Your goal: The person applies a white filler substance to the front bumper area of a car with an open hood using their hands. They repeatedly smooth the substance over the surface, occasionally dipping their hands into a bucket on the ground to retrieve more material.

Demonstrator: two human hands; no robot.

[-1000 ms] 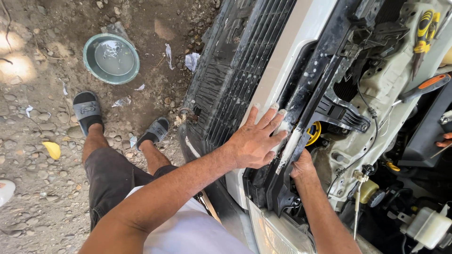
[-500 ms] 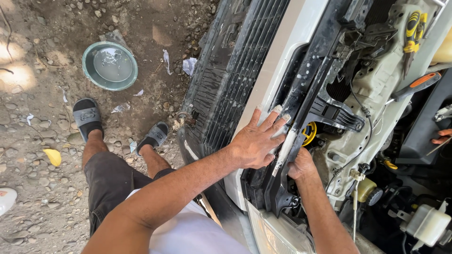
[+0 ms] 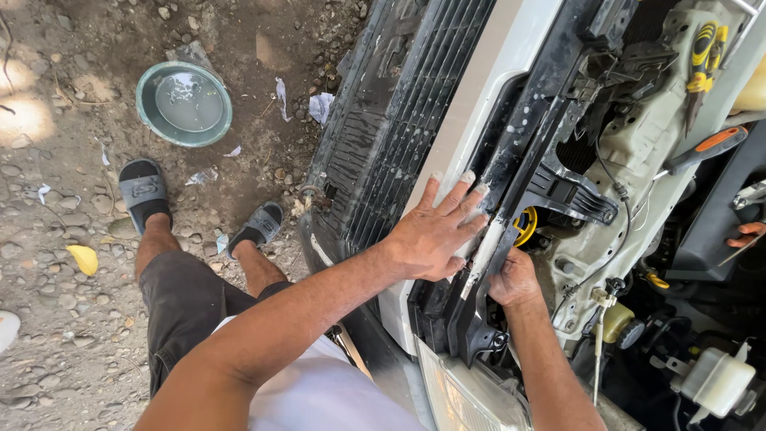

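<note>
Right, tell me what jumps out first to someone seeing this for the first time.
The left hand lies flat, fingers spread, on the white bumper of a car at centre. Beside it, the right hand reaches down behind the black crossbar into the open engine bay. On the stony ground at upper left sits a round green basin, near the person's two sandalled feet.

Tight gap behind the car's front edge

The right hand (image 3: pixel 515 279) fills the slot between the black crossbar (image 3: pixel 527 152) and the engine parts (image 3: pixel 638 144); hoses and a yellow cap (image 3: pixel 527 226) crowd it. The white bumper (image 3: pixel 487 88) top lies open beyond the flat left hand (image 3: pixel 435 235).
</note>
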